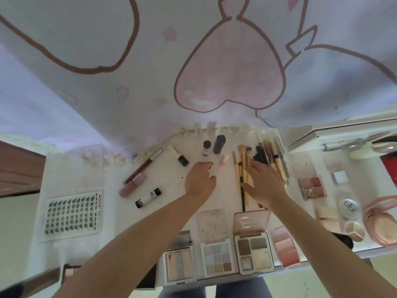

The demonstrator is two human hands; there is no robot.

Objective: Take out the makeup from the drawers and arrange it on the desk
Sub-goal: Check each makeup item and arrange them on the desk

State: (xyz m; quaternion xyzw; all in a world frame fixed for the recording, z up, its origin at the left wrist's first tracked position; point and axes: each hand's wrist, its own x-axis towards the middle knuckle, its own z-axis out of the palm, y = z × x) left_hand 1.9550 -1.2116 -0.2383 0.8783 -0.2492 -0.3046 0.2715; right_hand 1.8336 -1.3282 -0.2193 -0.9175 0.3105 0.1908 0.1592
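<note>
Makeup lies spread over the white desk (223, 196). My left hand (199, 179) hovers at mid-desk with loosely curled fingers and holds nothing; its fingertips are just short of a small dark-capped bottle (206, 148), a navy tube (219, 144) and a small pink piece (225, 159). My right hand (263, 182) lies flat with spread fingers on a row of gold-handled brushes (242, 166). Black pencils (261, 157) and gold tubes (278, 162) lie just beyond it. Open eyeshadow palettes (217, 259) (253, 252) line the near edge.
At the left lie a lash tray (73, 216), lip glosses (142, 166), pink tubes (133, 186) and a white tube (148, 197). At the right sit a quad palette (313, 187), round compacts (350, 208) and a pink blush (286, 248). A printed cloth (214, 61) hangs behind the desk.
</note>
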